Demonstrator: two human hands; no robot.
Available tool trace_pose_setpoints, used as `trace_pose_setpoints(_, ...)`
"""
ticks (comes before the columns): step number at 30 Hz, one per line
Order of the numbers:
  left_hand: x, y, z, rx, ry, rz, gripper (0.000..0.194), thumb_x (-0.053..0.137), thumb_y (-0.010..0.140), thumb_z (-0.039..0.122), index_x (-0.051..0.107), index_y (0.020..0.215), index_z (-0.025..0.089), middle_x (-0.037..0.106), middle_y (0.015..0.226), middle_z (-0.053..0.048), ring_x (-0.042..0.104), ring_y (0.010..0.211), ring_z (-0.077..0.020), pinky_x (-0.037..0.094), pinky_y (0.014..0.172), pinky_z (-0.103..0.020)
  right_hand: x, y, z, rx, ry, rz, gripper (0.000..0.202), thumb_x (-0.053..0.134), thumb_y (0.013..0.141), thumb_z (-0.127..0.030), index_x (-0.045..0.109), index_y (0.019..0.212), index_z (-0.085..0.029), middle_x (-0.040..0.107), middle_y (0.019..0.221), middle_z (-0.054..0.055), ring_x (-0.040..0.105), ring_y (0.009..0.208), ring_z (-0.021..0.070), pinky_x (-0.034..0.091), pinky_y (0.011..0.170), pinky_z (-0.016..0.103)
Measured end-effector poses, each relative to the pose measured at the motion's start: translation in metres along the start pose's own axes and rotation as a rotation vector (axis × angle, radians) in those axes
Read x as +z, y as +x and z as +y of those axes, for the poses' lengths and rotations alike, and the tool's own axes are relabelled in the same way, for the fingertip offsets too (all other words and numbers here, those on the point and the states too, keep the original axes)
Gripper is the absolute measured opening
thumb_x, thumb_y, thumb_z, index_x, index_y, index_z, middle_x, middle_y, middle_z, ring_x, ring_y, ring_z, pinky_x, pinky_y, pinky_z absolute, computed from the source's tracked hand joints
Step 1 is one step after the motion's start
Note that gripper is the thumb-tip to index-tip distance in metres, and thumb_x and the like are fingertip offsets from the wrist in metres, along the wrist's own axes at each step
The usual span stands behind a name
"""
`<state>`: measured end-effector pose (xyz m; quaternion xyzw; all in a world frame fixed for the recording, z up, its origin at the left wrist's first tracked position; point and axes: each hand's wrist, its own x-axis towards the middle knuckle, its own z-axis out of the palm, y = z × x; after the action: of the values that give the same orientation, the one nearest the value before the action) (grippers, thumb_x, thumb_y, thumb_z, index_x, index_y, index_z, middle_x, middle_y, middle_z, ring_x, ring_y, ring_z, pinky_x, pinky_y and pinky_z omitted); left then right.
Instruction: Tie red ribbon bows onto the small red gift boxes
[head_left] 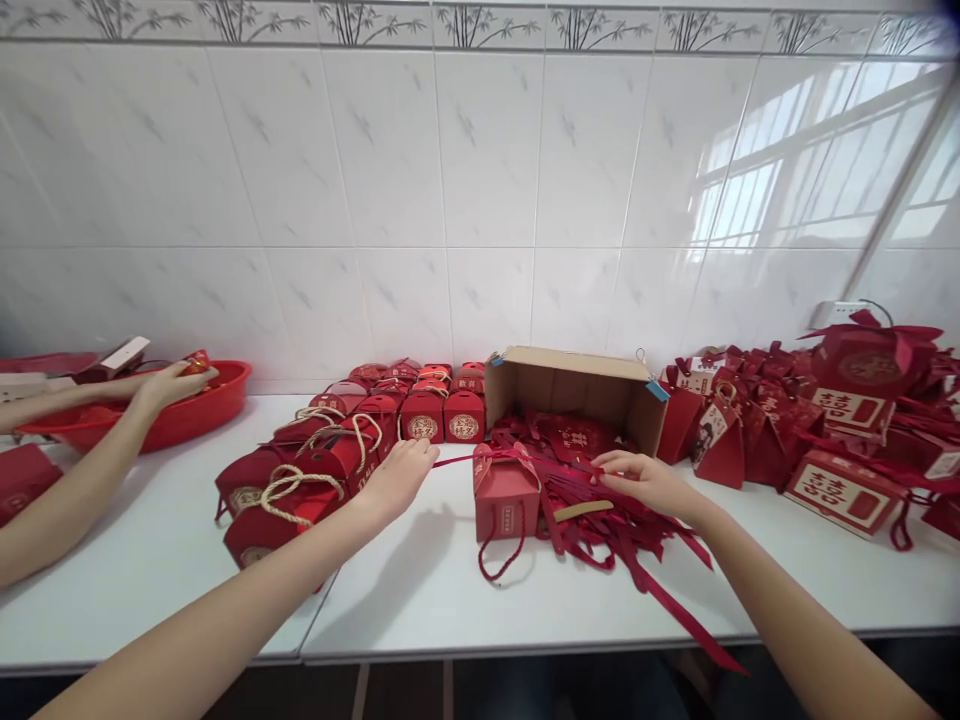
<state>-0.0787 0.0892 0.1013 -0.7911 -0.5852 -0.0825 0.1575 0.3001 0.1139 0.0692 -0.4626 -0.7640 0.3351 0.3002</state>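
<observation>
A dark red ribbon [459, 461] stretches sideways across the top of a small red gift box [508, 500]. My left hand [403, 472] is closed on the ribbon's left end, to the left of the box. On the other side, my right hand [639, 480] pinches the ribbon between thumb and fingers, above a loose heap of ribbons [600, 530]. The gift box stands upright on the white table, with a dark red cord handle [499, 572] hanging down its front.
A cardboard carton [574, 372] lies on its side behind the ribbons. Several red boxes with rope handles [289, 500] stand at the left, and more gift boxes [847, 490] at the right. At far left, another person's hand [176, 385] works over a red basin [225, 400].
</observation>
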Motion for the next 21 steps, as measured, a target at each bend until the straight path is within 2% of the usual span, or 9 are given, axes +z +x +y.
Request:
trace_pose_setpoints(3, 0.008, -0.006, 0.002, -0.052, 0.032, -0.035, 0.028, 0.040, 0.085, -0.002, 0.065, 0.089, 0.012, 0.064, 0.093, -0.011, 0.060, 0.093, -0.0224, 0.048, 0.084, -0.037, 0.003, -0.001, 0.004, -0.009, 0.005, 0.090, 0.044, 0.061, 0.073, -0.062, 0.076, 0.087, -0.022, 0.063, 0.118, 0.010, 0.057, 0.108, 0.0296, 0.040, 0.101, 0.044)
trace_pose_setpoints(5, 0.012, -0.010, -0.003, -0.091, 0.047, -0.057, 0.016, 0.049, 0.090, 0.013, 0.062, 0.099, 0.012, 0.063, 0.101, -0.010, 0.060, 0.096, -0.0211, 0.049, 0.087, -0.040, 0.003, -0.003, 0.008, 0.003, 0.019, 0.129, 0.047, 0.062, 0.071, -0.064, 0.076, 0.083, -0.021, 0.063, 0.118, 0.011, 0.058, 0.108, 0.0310, 0.040, 0.101, 0.046)
trace_pose_setpoints(8, 0.019, -0.018, -0.014, -0.137, 0.035, -0.072, 0.031, 0.056, 0.089, 0.033, 0.057, 0.114, 0.014, 0.060, 0.115, -0.009, 0.060, 0.100, -0.0204, 0.052, 0.085, -0.042, 0.001, -0.010, 0.015, 0.020, 0.022, 0.151, 0.047, 0.063, 0.070, -0.065, 0.076, 0.082, -0.021, 0.063, 0.116, 0.013, 0.057, 0.110, 0.0328, 0.038, 0.101, 0.049)
trace_pose_setpoints(11, 0.025, -0.025, -0.020, -0.157, -0.025, -0.046, 0.033, 0.055, 0.090, 0.034, 0.056, 0.116, 0.015, 0.059, 0.116, -0.009, 0.060, 0.100, -0.0203, 0.052, 0.085, -0.041, 0.002, -0.019, 0.016, 0.020, 0.048, 0.117, 0.042, 0.065, 0.071, -0.062, 0.077, 0.081, -0.023, 0.065, 0.113, 0.012, 0.056, 0.111, 0.0332, 0.038, 0.102, 0.049)
trace_pose_setpoints(14, 0.026, -0.024, -0.019, -0.166, -0.120, 0.035, 0.019, 0.058, 0.087, 0.023, 0.061, 0.102, 0.013, 0.061, 0.109, -0.011, 0.058, 0.103, -0.0235, 0.046, 0.092, -0.046, 0.002, -0.023, 0.010, 0.029, 0.135, 0.092, 0.036, 0.067, 0.071, -0.057, 0.076, 0.084, -0.024, 0.062, 0.123, 0.010, 0.054, 0.117, 0.0325, 0.038, 0.103, 0.048)
trace_pose_setpoints(16, 0.023, -0.019, -0.013, -0.172, -0.205, 0.110, 0.012, 0.057, 0.080, 0.011, 0.064, 0.090, 0.014, 0.060, 0.105, -0.014, 0.054, 0.108, -0.0284, 0.037, 0.099, -0.050, 0.002, -0.021, 0.002, 0.056, 0.202, 0.192, 0.041, 0.066, 0.073, -0.055, 0.072, 0.102, -0.026, 0.060, 0.126, 0.009, 0.053, 0.119, 0.0302, 0.039, 0.103, 0.047)
trace_pose_setpoints(18, 0.019, -0.012, -0.004, -0.188, -0.311, 0.178, 0.016, 0.055, 0.076, 0.009, 0.063, 0.087, 0.017, 0.058, 0.106, -0.014, 0.052, 0.110, -0.0309, 0.033, 0.101, -0.051, 0.003, -0.014, -0.008, 0.059, 0.221, 0.369, 0.050, 0.062, 0.077, -0.054, 0.063, 0.118, -0.025, 0.060, 0.124, 0.010, 0.053, 0.119, 0.0285, 0.039, 0.102, 0.047)
trace_pose_setpoints(20, 0.018, -0.003, 0.009, -0.209, -0.441, 0.211, 0.014, 0.053, 0.078, 0.017, 0.061, 0.090, 0.019, 0.056, 0.106, -0.010, 0.053, 0.107, -0.0281, 0.037, 0.098, -0.046, 0.010, -0.003, -0.019, 0.015, 0.196, 0.486, 0.048, 0.058, 0.079, -0.052, 0.061, 0.116, -0.021, 0.061, 0.121, 0.012, 0.055, 0.115, 0.0274, 0.040, 0.100, 0.046)
trace_pose_setpoints(21, 0.019, 0.002, 0.016, -0.218, -0.511, 0.210, 0.014, 0.054, 0.080, 0.022, 0.060, 0.091, 0.019, 0.057, 0.105, -0.009, 0.055, 0.104, -0.0258, 0.041, 0.095, -0.043, 0.016, 0.004, -0.025, -0.016, 0.182, 0.494, 0.044, 0.058, 0.079, -0.049, 0.062, 0.111, -0.019, 0.062, 0.119, 0.012, 0.057, 0.112, 0.0264, 0.042, 0.098, 0.043)
